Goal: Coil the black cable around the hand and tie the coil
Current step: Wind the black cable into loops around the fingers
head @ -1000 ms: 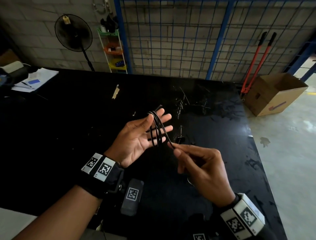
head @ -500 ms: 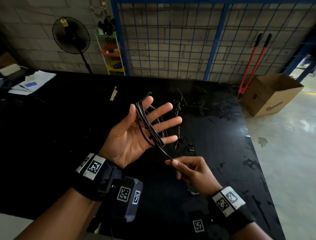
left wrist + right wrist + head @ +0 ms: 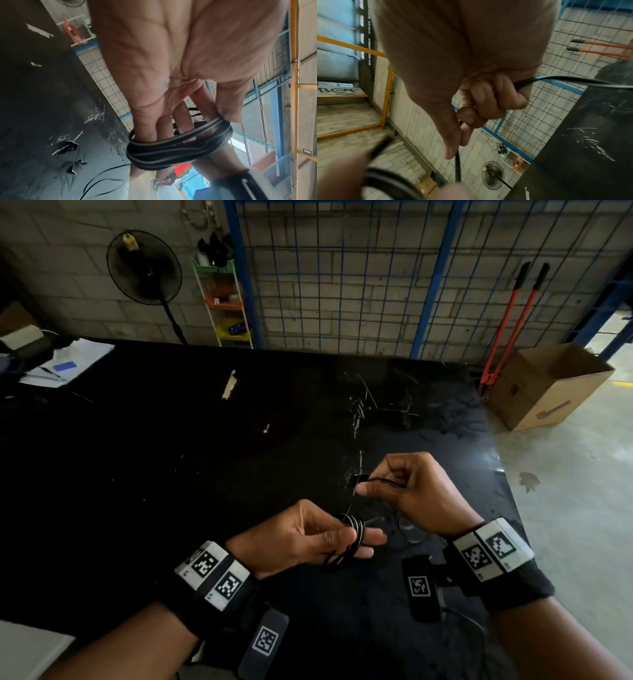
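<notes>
The black cable (image 3: 354, 530) is wound in several turns around the straight fingers of my left hand (image 3: 337, 539), held low over the black table (image 3: 171, 474). In the left wrist view the coil (image 3: 180, 146) circles the fingers and the thumb (image 3: 228, 115) presses it against them. My right hand (image 3: 368, 484) is just beyond and to the right, pinching the free cable. From the right wrist I see its fingers (image 3: 488, 102) curled round the cable (image 3: 457, 166), which runs down to the blurred coil (image 3: 388, 180). The loose tail (image 3: 573, 79) leaves toward the table.
Cable scraps (image 3: 363, 405) and a strip of tape (image 3: 228, 385) lie mid-table. Papers (image 3: 65, 368) sit far left. A cardboard box (image 3: 548, 385) and red bolt cutters (image 3: 507, 326) stand beyond the table's right edge. A fan (image 3: 144, 268) and a wire fence (image 3: 342, 285) are behind.
My left hand has turned from palm-up to palm-down and dropped nearer to me. The right hand has carried the cable from below the left hand up and over to its far right.
</notes>
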Demonstrator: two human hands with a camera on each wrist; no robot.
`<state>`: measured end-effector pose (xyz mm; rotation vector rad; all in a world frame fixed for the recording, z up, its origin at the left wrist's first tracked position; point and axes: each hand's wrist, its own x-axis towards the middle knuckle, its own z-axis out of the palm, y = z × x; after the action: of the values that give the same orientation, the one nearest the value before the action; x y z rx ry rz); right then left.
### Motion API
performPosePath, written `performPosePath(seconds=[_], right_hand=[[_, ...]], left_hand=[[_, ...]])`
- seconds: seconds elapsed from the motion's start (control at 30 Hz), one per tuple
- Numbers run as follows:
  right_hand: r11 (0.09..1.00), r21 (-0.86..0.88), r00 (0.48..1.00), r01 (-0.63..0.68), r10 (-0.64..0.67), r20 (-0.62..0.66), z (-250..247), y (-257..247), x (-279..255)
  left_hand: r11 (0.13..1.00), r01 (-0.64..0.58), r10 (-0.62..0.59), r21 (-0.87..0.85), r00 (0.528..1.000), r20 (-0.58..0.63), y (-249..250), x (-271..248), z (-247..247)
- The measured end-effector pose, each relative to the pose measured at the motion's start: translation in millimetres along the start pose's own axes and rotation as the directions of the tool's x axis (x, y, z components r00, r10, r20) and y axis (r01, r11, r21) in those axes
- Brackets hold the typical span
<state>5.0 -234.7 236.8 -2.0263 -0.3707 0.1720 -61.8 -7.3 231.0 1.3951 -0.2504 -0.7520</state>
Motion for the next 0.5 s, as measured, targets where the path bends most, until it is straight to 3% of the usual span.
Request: performPosePath(seconds=[0.4,0.5], right_hand=[[0.994,0.053,0.994,0.094,-0.091,-0.059,8,-34,-24],[0.984,0.159,0.992,0.074,-0.057,-0.114,19,-31,-31]], left_hand=[[0.997,-0.070,0.062,-0.020,0.961,-0.269,-6,15,-27],[0.993,-0.118,0.114,0.007,0.939,-0.325,-11,21,-29]])
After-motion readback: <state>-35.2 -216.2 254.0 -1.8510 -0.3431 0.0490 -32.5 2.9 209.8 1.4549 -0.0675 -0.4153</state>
